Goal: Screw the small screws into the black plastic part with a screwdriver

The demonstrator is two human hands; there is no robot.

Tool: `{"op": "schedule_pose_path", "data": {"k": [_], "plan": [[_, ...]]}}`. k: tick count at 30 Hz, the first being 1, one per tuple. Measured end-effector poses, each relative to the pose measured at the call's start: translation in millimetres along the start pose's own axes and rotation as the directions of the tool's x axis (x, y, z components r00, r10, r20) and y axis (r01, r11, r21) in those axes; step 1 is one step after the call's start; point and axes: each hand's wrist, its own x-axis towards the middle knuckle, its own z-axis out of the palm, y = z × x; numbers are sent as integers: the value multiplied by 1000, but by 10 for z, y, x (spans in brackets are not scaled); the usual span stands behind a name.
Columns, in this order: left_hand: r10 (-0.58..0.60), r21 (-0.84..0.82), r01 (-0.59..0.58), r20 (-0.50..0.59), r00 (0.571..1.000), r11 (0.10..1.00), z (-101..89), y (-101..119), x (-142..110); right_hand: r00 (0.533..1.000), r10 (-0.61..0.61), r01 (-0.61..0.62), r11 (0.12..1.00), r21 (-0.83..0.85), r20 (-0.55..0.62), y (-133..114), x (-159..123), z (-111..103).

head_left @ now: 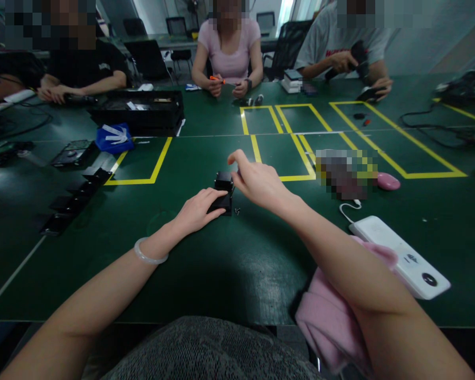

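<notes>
A small black box-shaped part (223,191) stands on the green table (206,264) in front of me. My left hand (198,209) lies against its lower left side, fingers wrapped on it. My right hand (257,182) comes from the right and touches its top right corner, with the index finger raised and the fingers loosely curled. A tiny screw (237,211) lies on the table just right of the part's base. A pale bangle (149,253) sits on my left wrist.
A white power bank (399,257) with a cable and a pink cloth (332,311) lie at the right. A row of black parts (77,198) runs along the left. Yellow tape rectangles (296,142), a blue bag (113,137), a black tray (142,108) and three seated people lie beyond.
</notes>
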Motion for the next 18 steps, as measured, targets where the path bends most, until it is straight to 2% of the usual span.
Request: {"op": "schedule_pose_path", "data": {"k": [7,13,18], "plan": [[-2,16,2,6,1000,1000,-3,-2,5,1000,-15,16,998,-63,19,-14,-1,-33],[-3,1,3,1,1000,1000,-3,1,1,999,-31,31,999,-25,8,-9,-10,-30],[2,13,-2,5,1000,1000,-2,-2,1,999,-32,33,998,-56,24,-1,-4,-40]]}}
